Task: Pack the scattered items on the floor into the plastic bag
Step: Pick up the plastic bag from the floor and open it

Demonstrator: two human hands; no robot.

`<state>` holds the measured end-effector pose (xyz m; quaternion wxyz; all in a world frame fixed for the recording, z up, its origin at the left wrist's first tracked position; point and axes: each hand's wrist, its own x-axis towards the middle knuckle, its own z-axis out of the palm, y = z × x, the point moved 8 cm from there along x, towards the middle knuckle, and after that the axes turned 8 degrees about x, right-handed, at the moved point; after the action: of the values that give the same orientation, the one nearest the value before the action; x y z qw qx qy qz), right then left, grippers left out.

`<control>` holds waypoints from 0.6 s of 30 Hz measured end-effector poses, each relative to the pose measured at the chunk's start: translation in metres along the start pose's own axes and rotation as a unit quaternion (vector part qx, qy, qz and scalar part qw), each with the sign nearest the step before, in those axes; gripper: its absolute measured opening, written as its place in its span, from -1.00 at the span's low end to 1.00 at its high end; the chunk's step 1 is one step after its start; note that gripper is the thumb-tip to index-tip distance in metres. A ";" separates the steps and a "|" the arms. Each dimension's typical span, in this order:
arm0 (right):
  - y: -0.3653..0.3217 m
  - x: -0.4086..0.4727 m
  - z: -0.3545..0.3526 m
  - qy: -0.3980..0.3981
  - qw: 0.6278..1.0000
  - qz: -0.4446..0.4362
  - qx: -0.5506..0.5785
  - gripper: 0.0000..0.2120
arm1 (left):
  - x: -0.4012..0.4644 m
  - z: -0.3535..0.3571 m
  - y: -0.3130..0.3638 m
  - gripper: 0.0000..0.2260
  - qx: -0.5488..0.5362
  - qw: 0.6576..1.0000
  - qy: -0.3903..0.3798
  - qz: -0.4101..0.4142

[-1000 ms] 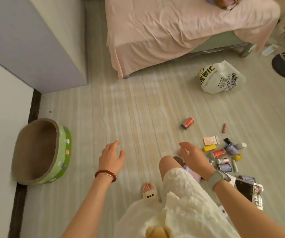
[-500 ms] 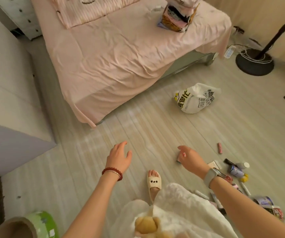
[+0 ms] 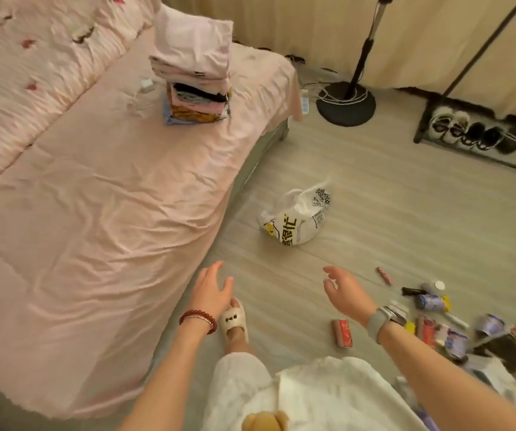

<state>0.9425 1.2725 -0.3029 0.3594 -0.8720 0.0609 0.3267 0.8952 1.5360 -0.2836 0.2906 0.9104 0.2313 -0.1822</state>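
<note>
A white plastic bag [image 3: 295, 220] with black and yellow print lies crumpled on the floor ahead of me, beside the bed. Both hands hang in the air short of it. My left hand [image 3: 211, 290], with a red bead bracelet at the wrist, is open and empty. My right hand [image 3: 345, 290], with a watch at the wrist, is also open and empty. A red can [image 3: 342, 332] lies on the floor just below my right wrist. Several small bottles, tubes and packets [image 3: 437, 318] are scattered at the right. A small pink tube [image 3: 385, 275] lies apart from them.
A bed with a pink sheet [image 3: 95, 213] fills the left, with a stack of folded clothes [image 3: 193, 79] on it. A fan stand base [image 3: 346, 104] and a shoe rack [image 3: 480, 135] stand at the back right. My slippered foot [image 3: 233, 318] is forward on the floor.
The view has swung up and right, and I have moved closer to the bed and the bag. Both hands stay open and empty, now raised toward the bag.
</note>
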 end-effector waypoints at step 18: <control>0.042 0.185 -0.071 0.182 0.889 0.254 0.335 -0.64 | 0.341 0.114 0.244 -0.59 0.151 0.936 -0.280 0.149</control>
<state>1.1092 1.2186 -0.4034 0.5178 -0.6988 0.4501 0.2024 1.2830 1.3966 -0.4215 0.2268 0.8795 -0.0279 -0.4176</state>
